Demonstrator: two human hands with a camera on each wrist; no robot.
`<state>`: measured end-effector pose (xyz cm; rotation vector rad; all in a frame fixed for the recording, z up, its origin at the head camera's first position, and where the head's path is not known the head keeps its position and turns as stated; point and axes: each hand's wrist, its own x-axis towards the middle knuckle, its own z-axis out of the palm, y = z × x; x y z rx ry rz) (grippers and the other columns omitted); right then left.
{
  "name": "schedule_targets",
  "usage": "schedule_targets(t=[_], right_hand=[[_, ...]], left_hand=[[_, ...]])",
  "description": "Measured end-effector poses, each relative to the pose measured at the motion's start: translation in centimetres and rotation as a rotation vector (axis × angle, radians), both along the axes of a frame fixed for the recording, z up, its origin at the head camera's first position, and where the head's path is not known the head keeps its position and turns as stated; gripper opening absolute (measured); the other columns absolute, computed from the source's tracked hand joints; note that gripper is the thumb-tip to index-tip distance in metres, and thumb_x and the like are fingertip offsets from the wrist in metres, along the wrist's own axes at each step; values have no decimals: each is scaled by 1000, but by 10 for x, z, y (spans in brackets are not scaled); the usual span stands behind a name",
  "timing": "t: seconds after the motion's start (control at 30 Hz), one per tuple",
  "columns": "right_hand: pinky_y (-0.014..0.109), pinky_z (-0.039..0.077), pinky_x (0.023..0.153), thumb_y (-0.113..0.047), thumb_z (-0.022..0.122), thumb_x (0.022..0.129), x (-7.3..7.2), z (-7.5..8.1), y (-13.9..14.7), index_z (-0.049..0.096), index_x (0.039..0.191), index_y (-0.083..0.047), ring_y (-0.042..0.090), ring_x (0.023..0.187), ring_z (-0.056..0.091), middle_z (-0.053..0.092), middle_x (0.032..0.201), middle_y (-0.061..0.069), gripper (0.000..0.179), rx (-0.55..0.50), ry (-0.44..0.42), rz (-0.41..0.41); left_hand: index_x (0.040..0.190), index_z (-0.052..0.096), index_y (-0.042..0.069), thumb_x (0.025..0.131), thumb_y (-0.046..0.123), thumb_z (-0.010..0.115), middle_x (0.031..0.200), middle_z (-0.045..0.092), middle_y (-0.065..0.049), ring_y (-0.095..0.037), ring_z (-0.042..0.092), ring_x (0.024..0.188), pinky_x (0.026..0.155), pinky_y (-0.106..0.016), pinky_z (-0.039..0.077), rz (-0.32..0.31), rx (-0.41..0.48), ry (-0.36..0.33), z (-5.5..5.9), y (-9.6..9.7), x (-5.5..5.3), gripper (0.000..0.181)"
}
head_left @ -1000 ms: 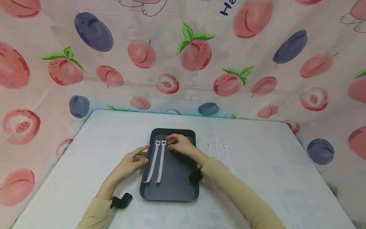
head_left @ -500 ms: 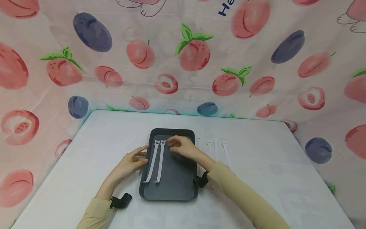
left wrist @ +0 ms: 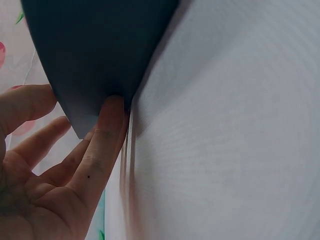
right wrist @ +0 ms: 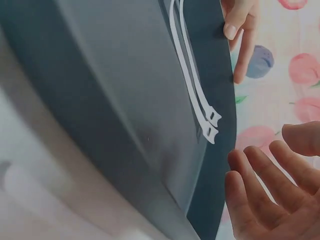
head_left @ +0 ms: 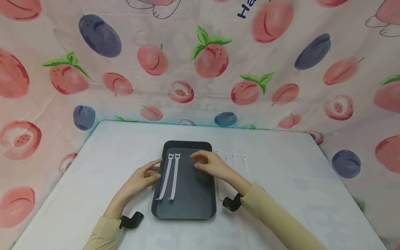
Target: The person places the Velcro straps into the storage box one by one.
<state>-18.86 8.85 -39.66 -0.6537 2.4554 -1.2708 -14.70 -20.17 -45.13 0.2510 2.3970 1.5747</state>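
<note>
A dark grey rectangular tray (head_left: 193, 205) lies on the white table. Two white slotted-head cable ties, a left tie (head_left: 166, 177) and a right tie (head_left: 175, 177), lie lengthwise side by side in its left half. My left hand (head_left: 139, 180) rests its fingertips against the tray's left side; the left wrist view has its fingers (left wrist: 95, 155) spread along the outer wall. Over the tray's upper right part hovers my right hand (head_left: 213, 166), its fingers loosely bent. Nothing shows between those fingers in the right wrist view, where the tie heads (right wrist: 210, 134) lie near them.
More white ties (head_left: 245, 163) lie on the table right of the tray, partly hidden by the right forearm. Each wrist wears a black camera (head_left: 232, 203). A fruit-print cloth (head_left: 181, 45) hangs behind and beside the table (head_left: 281, 166).
My right hand has drawn back to the right, away from the two ties in the tray. The left hand and the ties have stayed in place.
</note>
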Motion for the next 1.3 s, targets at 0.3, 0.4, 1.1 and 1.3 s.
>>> schedule_targets(t=[0.3, 0.4, 1.1, 1.3], right_hand=[[37, 52, 88, -14, 59, 94, 14, 8, 19, 59, 127, -12, 23, 104, 64, 64, 123, 9, 32, 22, 48, 1], [39, 51, 92, -14, 59, 95, 17, 9, 27, 59, 127, -11, 23, 106, 63, 63, 124, 12, 32, 15, 55, 14], [40, 51, 88, -11, 60, 93, 23, 10, 100, 61, 124, -9, 25, 102, 65, 67, 114, 16, 31, 78, 130, -135], [42, 53, 87, -10, 61, 93, 22, 1, 117, 61, 123, -6, 26, 101, 65, 68, 114, 17, 30, 118, 150, -185]], left_hand=[[149, 37, 16, 94, 19, 62, 135, 50, -25, -32, 59, 116, 91, -37, 51, -7, 19, -4, 1, -3, 1, 60], [149, 37, 15, 94, 19, 62, 135, 50, -25, -33, 59, 116, 90, -37, 52, -9, 21, -2, 0, -3, 0, 60], [148, 37, 17, 94, 21, 62, 136, 50, -24, -31, 60, 115, 90, -36, 52, -8, 34, -10, -1, -1, -1, 60], [148, 37, 17, 93, 22, 63, 136, 49, -24, -32, 59, 118, 90, -36, 52, -12, 40, -14, -2, -2, -1, 61]])
